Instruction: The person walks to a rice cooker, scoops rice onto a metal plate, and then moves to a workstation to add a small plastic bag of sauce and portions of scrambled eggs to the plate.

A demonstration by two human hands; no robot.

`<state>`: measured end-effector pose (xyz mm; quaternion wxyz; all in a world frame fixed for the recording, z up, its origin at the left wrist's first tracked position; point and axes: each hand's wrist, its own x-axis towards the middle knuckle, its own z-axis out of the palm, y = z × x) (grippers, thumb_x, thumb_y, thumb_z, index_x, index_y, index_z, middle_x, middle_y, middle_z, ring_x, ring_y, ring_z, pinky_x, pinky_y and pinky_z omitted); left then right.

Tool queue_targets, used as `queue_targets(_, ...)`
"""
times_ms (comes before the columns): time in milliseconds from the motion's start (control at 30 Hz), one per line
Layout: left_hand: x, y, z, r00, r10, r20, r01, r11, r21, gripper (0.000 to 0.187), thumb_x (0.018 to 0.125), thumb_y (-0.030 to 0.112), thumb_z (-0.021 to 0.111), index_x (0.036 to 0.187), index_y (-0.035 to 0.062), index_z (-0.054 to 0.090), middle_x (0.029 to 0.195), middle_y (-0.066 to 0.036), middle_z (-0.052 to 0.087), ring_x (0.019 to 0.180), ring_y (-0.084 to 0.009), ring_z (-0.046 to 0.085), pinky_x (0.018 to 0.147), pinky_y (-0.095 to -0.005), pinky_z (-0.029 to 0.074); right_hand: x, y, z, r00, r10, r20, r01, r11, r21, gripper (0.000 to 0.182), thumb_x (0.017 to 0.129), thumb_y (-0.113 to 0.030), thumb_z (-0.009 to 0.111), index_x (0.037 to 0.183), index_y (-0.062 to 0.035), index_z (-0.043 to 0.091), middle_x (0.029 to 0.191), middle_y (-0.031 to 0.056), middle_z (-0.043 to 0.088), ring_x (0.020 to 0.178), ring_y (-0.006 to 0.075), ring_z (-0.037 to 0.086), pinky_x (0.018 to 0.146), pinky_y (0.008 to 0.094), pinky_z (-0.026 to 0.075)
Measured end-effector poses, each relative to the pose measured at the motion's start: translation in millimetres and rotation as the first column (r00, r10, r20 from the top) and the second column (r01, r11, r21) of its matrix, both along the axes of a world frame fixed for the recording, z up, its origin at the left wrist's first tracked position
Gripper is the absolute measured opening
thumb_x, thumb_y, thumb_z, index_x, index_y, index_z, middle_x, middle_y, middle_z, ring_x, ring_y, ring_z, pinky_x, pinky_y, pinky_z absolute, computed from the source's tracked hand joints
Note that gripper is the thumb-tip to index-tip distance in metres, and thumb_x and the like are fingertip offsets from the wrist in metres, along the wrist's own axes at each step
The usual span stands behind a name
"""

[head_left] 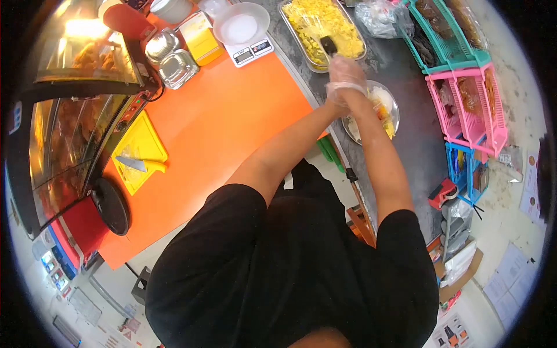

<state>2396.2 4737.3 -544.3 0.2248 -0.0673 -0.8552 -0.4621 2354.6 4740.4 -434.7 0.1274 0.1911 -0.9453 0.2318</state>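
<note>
My hands meet over the dark counter, between a tray of chopped yellow food (300, 57) and a round metal plate (397, 119). The plate carries white rice and yellow and orange food. My right hand (347, 71), in a clear plastic glove, is at the tray's near edge, closed around a black-and-pale serving utensil (329, 45). The utensil's black part rests over the yellow food. My left hand (336, 105) lies against the right wrist, beside the plate. Its fingers are hidden by the overlap.
On the orange table (220, 127) sit a kitchen scale (250, 51) with a bowl, foil containers (177, 68), and a yellow cutting board (134, 124) with a knife (131, 163). A lit glass food case (69, 124) stands left. Plastic baskets (464, 107) line the right side.
</note>
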Motion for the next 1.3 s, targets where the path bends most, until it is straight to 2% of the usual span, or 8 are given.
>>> queue_targets(67, -4.8, -0.9, 0.3, 0.99, -0.055, 0.132, 0.056, 0.998, -0.002, 0.019, 0.081, 0.021, 0.05, 0.086, 0.0085, 0.063, 0.087, -0.016, 0.065, 0.076, -0.0363, 0.063, 0.071, -0.0444, 0.049, 10.0, -19.6, 35.1, 0.923, -0.03, 0.384, -0.126, 0.919, 0.374, 0.022, 0.083, -0.022, 0.047, 0.087, -0.0088, 0.063, 0.092, 0.0145, 0.064, 0.087, 0.0332, 0.062, 0.071, 0.0427, 0.05)
queue_targets(200, 8.4, -1.7, -18.2, 0.986, -0.081, 0.146, 0.092, 0.994, -0.066, 0.019, 0.081, 0.021, 0.05, 0.086, 0.0084, 0.063, 0.086, -0.016, 0.065, 0.077, -0.036, 0.063, 0.07, -0.0445, 0.049, 4.0, -33.2, 33.8, 0.888, -0.014, 0.46, -0.231, 0.85, 0.473, 0.021, 0.079, -0.022, 0.053, 0.09, -0.0083, 0.064, 0.095, 0.0151, 0.065, 0.091, 0.0332, 0.062, 0.077, 0.0425, 0.05)
queue_targets(400, 26.4, -9.0, -37.7, 0.991, -0.108, 0.082, 0.119, 0.981, -0.15, 0.019, 0.081, 0.022, 0.05, 0.086, 0.0083, 0.063, 0.086, -0.016, 0.065, 0.077, -0.0355, 0.063, 0.069, -0.0447, 0.049, -16.1, -52.1, 19.9, 0.878, 0.004, 0.478, -0.258, 0.845, 0.468, 0.029, 0.076, -0.022, 0.054, 0.096, -0.0036, 0.065, 0.102, 0.0191, 0.063, 0.098, 0.0344, 0.06, 0.083, 0.0415, 0.049)
queue_targets(767, 60.1, -114.1, 62.5, 0.65, -0.159, 0.743, 0.265, 0.964, -0.025, 0.028, 0.076, 0.031, 0.062, 0.075, 0.0025, 0.065, 0.076, -0.018, 0.064, 0.075, -0.0328, 0.063, 0.066, -0.0424, 0.049, -29.1, -77.5, 7.7, 0.846, 0.003, 0.533, -0.279, 0.855, 0.437, 0.029, 0.075, -0.02, 0.056, 0.097, -0.0033, 0.066, 0.108, 0.0176, 0.061, 0.102, 0.0324, 0.059, 0.084, 0.0415, 0.049)
queue_targets(1033, 6.3, -174.8, 91.3, 0.773, 0.054, 0.632, -0.12, 0.991, 0.063, 0.03, 0.078, 0.03, 0.059, 0.083, 0.0009, 0.067, 0.079, -0.02, 0.065, 0.076, -0.031, 0.063, 0.069, -0.0386, 0.049, -44.8, -38.4, 43.0, 0.797, 0.18, 0.577, -0.539, 0.645, 0.542, 0.035, 0.077, -0.016, 0.052, 0.108, -0.0036, 0.06, 0.111, 0.02, 0.058, 0.099, 0.0296, 0.059, 0.083, 0.0379, 0.047)
queue_targets(1200, -45.6, -158.7, 92.2, 0.74, -0.042, 0.672, -0.143, 0.965, 0.219, 0.027, 0.077, 0.026, 0.058, 0.081, 0.0001, 0.066, 0.076, -0.018, 0.065, 0.069, -0.0272, 0.064, 0.063, -0.0363, 0.049, -27.2, 73.0, 53.0, 0.866, -0.019, 0.5, 0.011, 1.0, 0.018, 0.037, 0.081, -0.025, 0.052, 0.113, -0.0066, 0.057, 0.115, 0.0168, 0.057, 0.106, 0.0286, 0.055, 0.09, 0.0343, 0.041)
queue_targets(1267, -82.8, -155.0, 34.5, 0.847, -0.029, 0.531, 0.21, 0.935, -0.285, 0.026, 0.077, 0.023, 0.057, 0.076, -0.0021, 0.065, 0.072, -0.016, 0.065, 0.058, -0.024, 0.061, 0.057, -0.0342, 0.048, -8.7, 128.9, 49.3, 0.894, -0.125, 0.431, 0.172, 0.982, -0.072, 0.037, 0.082, -0.027, 0.053, 0.114, -0.0089, 0.057, 0.114, 0.0145, 0.059, 0.104, 0.0263, 0.057, 0.089, 0.0325, 0.042)
queue_targets(1300, -89.4, -151.5, 34.8, 0.742, -0.141, 0.655, 0.178, 0.984, 0.01, 0.026, 0.079, 0.021, 0.056, 0.071, -0.0032, 0.06, 0.069, -0.013, 0.063, 0.047, -0.0192, 0.054, 0.045, -0.0333, 0.042, 3.7, 153.2, 52.0, 0.883, -0.206, 0.421, 0.258, 0.963, -0.071, 0.038, 0.082, -0.028, 0.053, 0.114, -0.0096, 0.058, 0.113, 0.013, 0.059, 0.102, 0.0242, 0.057, 0.088, 0.031, 0.043)
